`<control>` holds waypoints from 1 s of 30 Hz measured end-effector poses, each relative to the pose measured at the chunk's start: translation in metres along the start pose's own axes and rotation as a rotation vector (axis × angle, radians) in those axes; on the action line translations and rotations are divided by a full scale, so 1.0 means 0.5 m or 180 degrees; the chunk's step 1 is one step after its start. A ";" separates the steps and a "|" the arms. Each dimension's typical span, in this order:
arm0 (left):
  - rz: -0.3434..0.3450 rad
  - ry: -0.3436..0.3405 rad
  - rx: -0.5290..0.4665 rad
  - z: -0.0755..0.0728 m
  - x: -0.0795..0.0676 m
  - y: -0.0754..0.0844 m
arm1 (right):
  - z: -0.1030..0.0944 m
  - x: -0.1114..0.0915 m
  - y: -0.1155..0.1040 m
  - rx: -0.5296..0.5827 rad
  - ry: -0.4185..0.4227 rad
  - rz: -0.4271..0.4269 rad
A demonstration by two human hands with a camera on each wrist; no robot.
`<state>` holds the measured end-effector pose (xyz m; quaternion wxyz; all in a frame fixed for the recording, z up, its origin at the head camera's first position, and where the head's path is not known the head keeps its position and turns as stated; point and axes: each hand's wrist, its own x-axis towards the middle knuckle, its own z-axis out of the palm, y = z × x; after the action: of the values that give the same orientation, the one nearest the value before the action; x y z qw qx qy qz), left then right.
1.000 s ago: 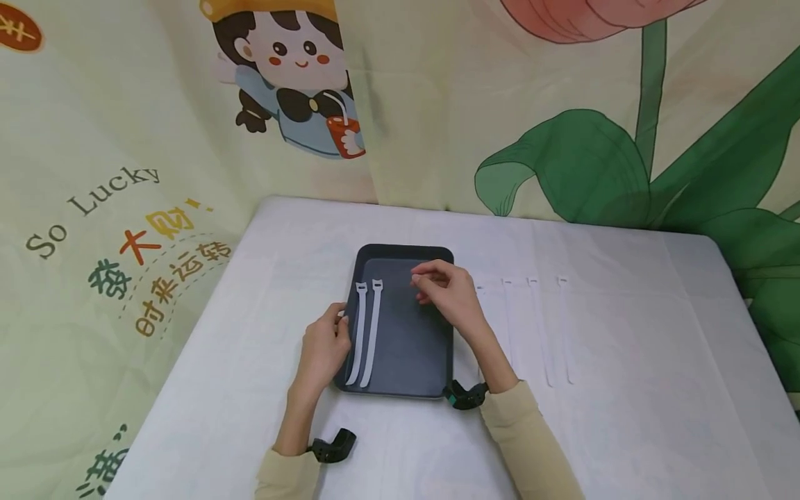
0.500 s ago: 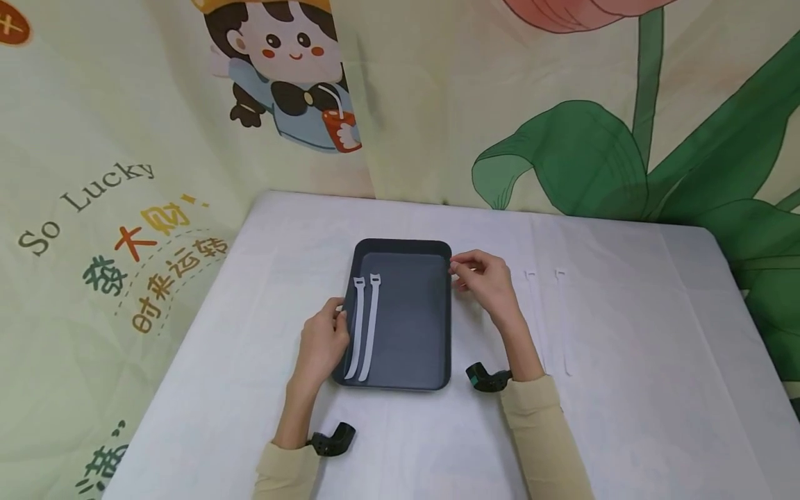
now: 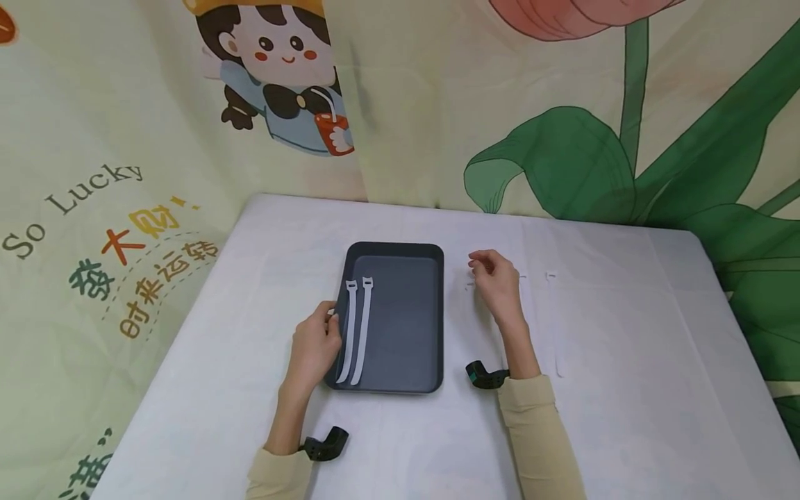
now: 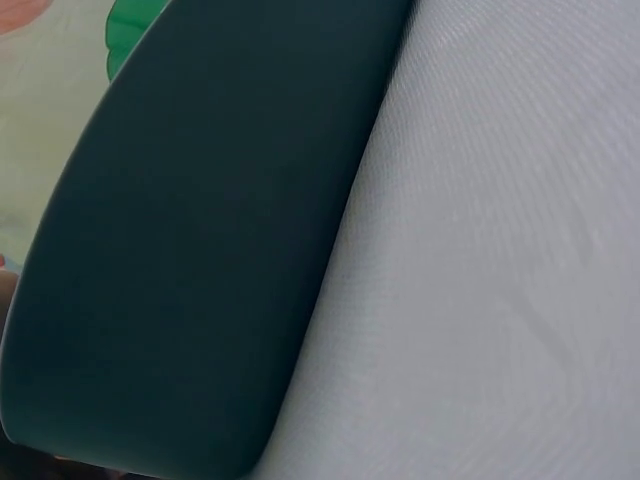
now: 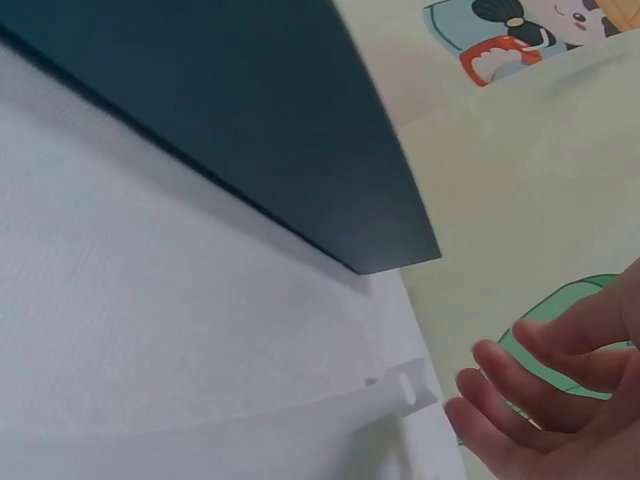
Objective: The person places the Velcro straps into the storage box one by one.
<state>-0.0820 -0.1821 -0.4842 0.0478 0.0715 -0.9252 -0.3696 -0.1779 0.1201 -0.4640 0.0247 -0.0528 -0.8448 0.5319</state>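
Note:
My left hand [image 3: 317, 345] holds the left rim of a dark grey rectangular tray [image 3: 403, 326], fingers and thumb at its edge. Two white cable ties [image 3: 363, 326] with slotted heads lie lengthwise along the tray's left side. To the right of the tray, my right hand [image 3: 498, 285] hovers above the white cloth with fingers loosely bent and nothing between them. Below it in the right wrist view lies another white tie [image 5: 330, 410], hard to see against the cloth. In the left wrist view the tray's outer wall [image 4: 200, 220] fills the left half, and that hand is almost entirely hidden.
Farther right, a faint white tie [image 3: 552, 278] lies on the white-covered table [image 3: 637, 389]; part of one more shows beside the right hand. A printed cloth backdrop [image 3: 412, 125] hangs behind and left. Black camera mounts [image 3: 486, 375] sit at both wrists.
My right hand has moved from above the tray out to the right, over the ties on the cloth. My left hand stays at the tray's rim. The two ties in the tray have not moved.

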 end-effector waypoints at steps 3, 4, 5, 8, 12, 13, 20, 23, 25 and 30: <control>-0.0002 -0.0004 -0.0006 0.000 -0.001 0.000 | 0.003 0.003 0.008 -0.0097 0.0014 0.0012; -0.0006 -0.0005 -0.0007 0.001 -0.001 0.000 | 0.004 0.004 0.010 -0.0108 0.0015 0.0027; -0.0016 -0.0011 -0.0007 0.001 -0.001 0.001 | 0.004 0.004 0.013 -0.0102 0.0005 0.0048; -0.0041 -0.0029 -0.0009 0.001 -0.002 0.001 | 0.005 0.008 0.021 -0.0061 -0.0056 0.0101; -0.0057 -0.0041 0.0003 0.000 -0.002 0.000 | 0.004 0.010 0.029 0.0106 -0.0203 0.0193; -0.0057 -0.0041 0.0010 0.000 -0.002 0.000 | 0.004 0.010 0.029 0.0150 -0.0235 0.0223; -0.0039 0.0001 0.0066 -0.002 -0.001 -0.001 | 0.003 0.008 0.029 0.0251 -0.0425 0.0400; -0.0056 -0.0013 0.0073 0.000 0.001 0.000 | 0.000 0.008 0.028 0.0242 -0.0471 0.0429; -0.0075 -0.0028 0.0050 0.001 0.001 0.002 | -0.002 0.008 0.027 0.0228 -0.0491 0.0441; -0.0141 -0.0048 0.0023 0.005 0.000 0.006 | -0.004 0.010 0.030 0.0163 -0.0526 0.0523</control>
<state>-0.0826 -0.1782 -0.4837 0.0324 0.0893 -0.9251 -0.3677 -0.1815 0.1289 -0.4764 -0.0873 -0.0773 -0.8229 0.5560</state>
